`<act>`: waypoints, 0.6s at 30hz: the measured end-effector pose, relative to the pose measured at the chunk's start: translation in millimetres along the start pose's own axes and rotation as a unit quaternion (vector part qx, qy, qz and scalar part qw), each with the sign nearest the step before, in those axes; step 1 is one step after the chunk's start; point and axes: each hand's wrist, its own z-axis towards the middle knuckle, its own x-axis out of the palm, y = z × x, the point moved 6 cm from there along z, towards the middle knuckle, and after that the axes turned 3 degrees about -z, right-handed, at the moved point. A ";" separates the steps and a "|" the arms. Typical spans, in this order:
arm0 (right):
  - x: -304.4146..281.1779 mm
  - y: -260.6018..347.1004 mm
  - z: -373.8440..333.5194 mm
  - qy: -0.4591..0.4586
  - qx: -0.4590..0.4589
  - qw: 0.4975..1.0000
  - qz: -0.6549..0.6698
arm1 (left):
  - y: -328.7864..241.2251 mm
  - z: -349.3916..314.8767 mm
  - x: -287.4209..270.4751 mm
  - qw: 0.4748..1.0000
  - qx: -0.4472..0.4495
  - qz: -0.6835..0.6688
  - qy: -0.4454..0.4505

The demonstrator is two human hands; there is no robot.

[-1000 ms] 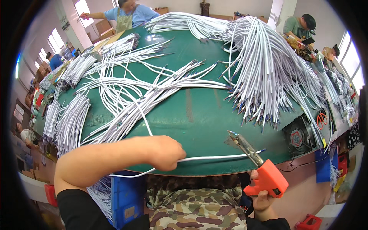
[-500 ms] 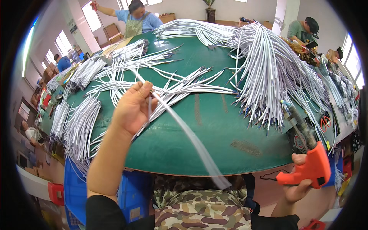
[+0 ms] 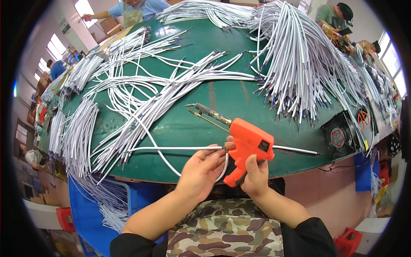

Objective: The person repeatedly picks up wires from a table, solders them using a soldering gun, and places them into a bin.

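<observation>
My left hand [image 3: 200, 171] is low by the table's front edge, with its fingers closed around a white cable [image 3: 173, 148]. One length of this cable runs left over the table. Another length ending in a dark tip shows to the right, beyond the gun. A short white piece curves down beside my fingers; how the pieces join is hidden. My right hand [image 3: 256, 176] grips an orange-red soldering gun [image 3: 250, 139] from its right side. Its metal barrel and thin feed tube point up and to the left, above the cable. Some right fingertips touch near the left hand's fingers.
White cables lie in crossing piles [image 3: 158, 100] on the green table [image 3: 231, 96]. A big bundle [image 3: 295, 64] is at the right. Near it are a black fan [image 3: 342, 135] and red-handled scissors [image 3: 363, 120]. A blue bin [image 3: 96, 203] stands lower left. Other people are beyond the table.
My right hand has brought the soldering gun from the far right to the middle. My left hand has come down and right with the cable. The view has tilted downward.
</observation>
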 end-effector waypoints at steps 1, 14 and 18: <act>-3.6 -3.1 -0.1 -0.007 0.003 1.000 0.002 | -5.9 -7.6 -4.9 0.995 -0.050 0.069 -0.055; -4.6 -5.2 2.7 0.008 0.018 1.000 -0.003 | -45.2 12.6 29.7 0.384 0.225 0.886 0.130; -4.1 -5.3 3.0 0.011 0.009 1.000 0.006 | -55.2 21.0 26.4 0.530 0.127 0.826 0.146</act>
